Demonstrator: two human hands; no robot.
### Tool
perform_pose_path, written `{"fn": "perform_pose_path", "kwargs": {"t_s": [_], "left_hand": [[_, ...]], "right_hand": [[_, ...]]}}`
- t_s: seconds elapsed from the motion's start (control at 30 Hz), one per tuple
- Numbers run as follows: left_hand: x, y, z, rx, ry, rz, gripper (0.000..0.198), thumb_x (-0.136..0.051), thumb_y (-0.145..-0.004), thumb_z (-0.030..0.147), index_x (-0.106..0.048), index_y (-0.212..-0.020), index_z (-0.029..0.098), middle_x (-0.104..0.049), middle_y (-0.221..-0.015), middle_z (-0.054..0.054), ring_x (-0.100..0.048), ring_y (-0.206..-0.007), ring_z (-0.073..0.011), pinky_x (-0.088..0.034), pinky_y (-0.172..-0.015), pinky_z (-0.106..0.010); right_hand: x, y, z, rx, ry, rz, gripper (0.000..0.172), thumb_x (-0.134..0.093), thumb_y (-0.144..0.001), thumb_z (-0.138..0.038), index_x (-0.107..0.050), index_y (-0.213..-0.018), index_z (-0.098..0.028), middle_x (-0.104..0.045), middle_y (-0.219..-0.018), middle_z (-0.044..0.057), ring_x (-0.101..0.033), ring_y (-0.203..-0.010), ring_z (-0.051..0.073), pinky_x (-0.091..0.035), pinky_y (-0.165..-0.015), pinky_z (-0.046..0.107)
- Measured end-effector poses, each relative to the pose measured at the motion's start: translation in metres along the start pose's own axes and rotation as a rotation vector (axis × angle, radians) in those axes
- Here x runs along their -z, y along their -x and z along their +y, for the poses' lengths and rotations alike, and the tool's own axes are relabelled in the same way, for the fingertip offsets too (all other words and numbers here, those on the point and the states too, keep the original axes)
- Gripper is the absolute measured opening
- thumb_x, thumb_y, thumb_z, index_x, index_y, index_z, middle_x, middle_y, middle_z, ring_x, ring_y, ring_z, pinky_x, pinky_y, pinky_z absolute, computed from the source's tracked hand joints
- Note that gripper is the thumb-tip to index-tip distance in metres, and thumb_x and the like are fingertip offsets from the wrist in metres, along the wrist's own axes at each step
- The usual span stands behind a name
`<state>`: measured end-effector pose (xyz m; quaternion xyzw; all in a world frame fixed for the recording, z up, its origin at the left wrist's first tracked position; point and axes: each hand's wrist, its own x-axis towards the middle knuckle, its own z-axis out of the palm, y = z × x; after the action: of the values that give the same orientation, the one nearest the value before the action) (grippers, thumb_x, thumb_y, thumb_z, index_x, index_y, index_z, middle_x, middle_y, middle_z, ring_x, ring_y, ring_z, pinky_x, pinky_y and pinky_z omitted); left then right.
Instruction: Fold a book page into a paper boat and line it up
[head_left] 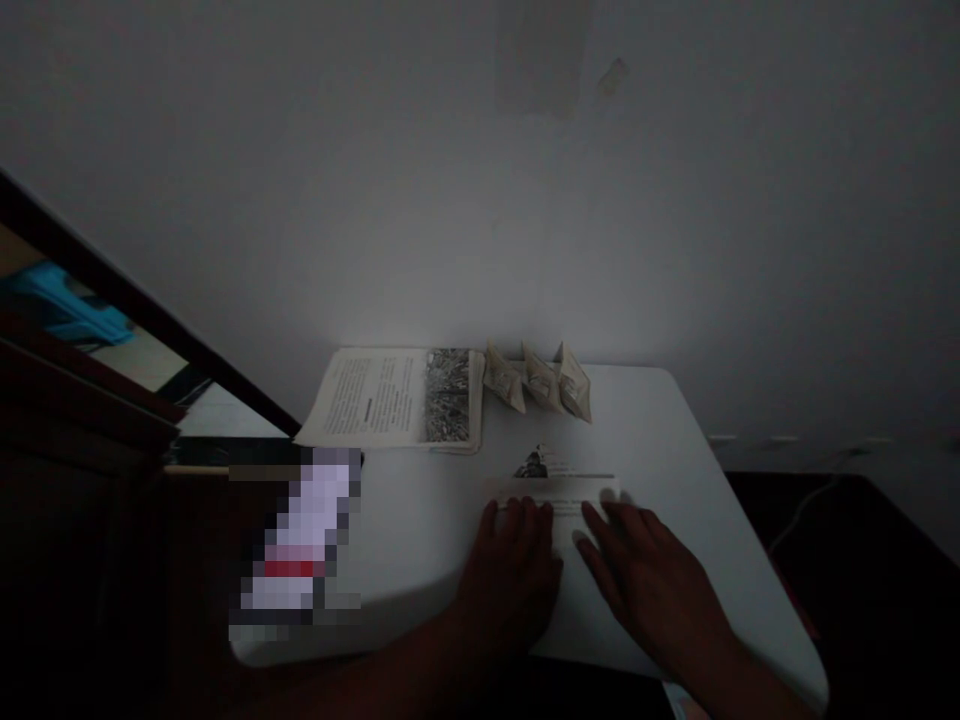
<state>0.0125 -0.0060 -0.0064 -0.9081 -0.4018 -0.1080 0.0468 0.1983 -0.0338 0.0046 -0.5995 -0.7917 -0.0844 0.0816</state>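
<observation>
The one head-worn camera looks forward and down from the near edge of the desk (675, 430) toward the wall (450, 200) behind it, close above the left hand (517, 565) and right hand (645, 570).

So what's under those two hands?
A printed paper sheet lies on the white table under the left hand and right hand. Its far edge and a small dark picture show; the part beneath the palms is covered.

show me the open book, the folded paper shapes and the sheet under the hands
open book (390, 398), head view, on its left page
folded paper shapes (541, 380), head view, on the middle one
printed sheet (559, 478), head view, on its bare far part
</observation>
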Motion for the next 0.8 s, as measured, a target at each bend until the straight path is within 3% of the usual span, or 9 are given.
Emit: {"fn": "perform_pose_path", "kwargs": {"t_s": [0.37, 0.8], "left_hand": [[0.003, 0.017, -0.026, -0.053, -0.031, 0.028, 0.032, -0.046, -0.087, 0.023, -0.059, -0.112, 0.009, -0.057, -0.117, -0.014, -0.051, -0.103, -0.0298, -0.038, -0.092, -0.047], [0.012, 0.023, -0.033, 0.014, -0.055, 0.048, 0.03, -0.047, -0.085, 0.024, -0.063, -0.105, 0.009, -0.061, -0.112, -0.014, -0.053, -0.102, -0.0309, -0.041, -0.089, -0.05]], "right_hand": [[-0.001, -0.001, 0.0, 0.01, 0.023, 0.014, 0.039, -0.046, -0.089, -0.04, -0.058, -0.12, -0.021, -0.058, -0.118, 0.014, -0.054, -0.104, 0.028, -0.046, -0.085, 0.043], [-0.002, -0.002, -0.004, 0.004, 0.037, -0.005, 0.041, -0.048, -0.087, -0.043, -0.059, -0.119, -0.021, -0.057, -0.118, 0.016, -0.054, -0.104, 0.03, -0.044, -0.086, 0.045]]}}
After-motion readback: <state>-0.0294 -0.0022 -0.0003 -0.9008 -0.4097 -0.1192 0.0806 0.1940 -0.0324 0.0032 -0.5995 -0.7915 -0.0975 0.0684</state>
